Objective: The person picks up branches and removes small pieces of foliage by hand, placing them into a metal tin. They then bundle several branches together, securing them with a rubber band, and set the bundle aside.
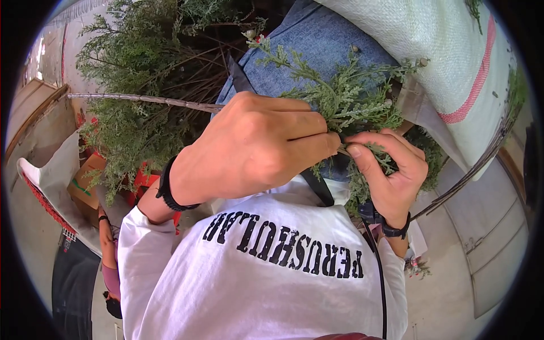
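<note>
Above the wearer's blue jeans (334,37), the left hand (255,141) was clamped on the base of a green sprig (351,93), hiding the end of a brown branch (141,98), while the right hand (399,167) pinched thumb and forefinger together on that base. A white sack (419,51) crowded the upper right, bushy foliage (130,136) the upper left.

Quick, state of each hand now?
Left hand: closed on the green sprig; whether it grips the brown stem is hidden.
Right hand: closed, pinching the same sprig.
</note>
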`<state>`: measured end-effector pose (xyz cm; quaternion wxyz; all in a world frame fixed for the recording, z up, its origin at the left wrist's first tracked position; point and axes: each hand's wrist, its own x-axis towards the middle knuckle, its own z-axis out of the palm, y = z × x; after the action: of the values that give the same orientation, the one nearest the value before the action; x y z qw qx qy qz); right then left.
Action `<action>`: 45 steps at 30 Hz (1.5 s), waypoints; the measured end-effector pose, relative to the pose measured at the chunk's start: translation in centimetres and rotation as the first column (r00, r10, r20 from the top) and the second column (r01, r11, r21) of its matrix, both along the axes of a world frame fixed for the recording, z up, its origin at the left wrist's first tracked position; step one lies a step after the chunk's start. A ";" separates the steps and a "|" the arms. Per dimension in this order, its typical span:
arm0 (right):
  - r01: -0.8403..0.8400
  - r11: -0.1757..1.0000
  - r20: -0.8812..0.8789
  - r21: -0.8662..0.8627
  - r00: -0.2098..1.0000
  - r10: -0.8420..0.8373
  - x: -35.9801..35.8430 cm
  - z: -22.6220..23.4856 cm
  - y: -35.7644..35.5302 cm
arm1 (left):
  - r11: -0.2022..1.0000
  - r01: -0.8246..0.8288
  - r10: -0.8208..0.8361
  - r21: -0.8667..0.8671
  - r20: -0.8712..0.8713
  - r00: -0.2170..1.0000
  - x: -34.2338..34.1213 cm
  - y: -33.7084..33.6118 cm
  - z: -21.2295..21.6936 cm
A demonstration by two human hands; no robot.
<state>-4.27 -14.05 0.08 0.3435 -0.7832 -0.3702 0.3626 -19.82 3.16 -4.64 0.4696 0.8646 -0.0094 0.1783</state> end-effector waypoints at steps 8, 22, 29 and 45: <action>0.017 1.000 0.000 -0.006 1.000 -0.017 0.0 -0.2 0.3 | 0.999 -0.034 0.034 0.000 0.001 0.999 -0.2 -0.4 -0.5; -0.086 0.995 0.012 0.047 0.996 0.085 0.8 -1.1 0.5 | 0.998 -0.042 0.044 -0.036 0.051 0.998 -0.3 -0.6 -1.7; -0.076 0.994 -0.020 0.075 0.997 0.077 0.7 -1.7 0.3 | 0.997 -0.051 0.054 -0.056 0.049 0.997 -0.4 -0.6 -2.1; -0.419 0.906 0.366 -0.061 0.835 0.410 5.9 4.4 3.4 | 0.993 0.090 -0.078 0.074 -0.152 0.985 1.3 -0.5 -0.6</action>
<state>1.64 -10.66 4.43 0.1893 -0.7348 -0.5928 0.2700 -18.54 2.64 -5.21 0.4408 0.8927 -0.0181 0.0924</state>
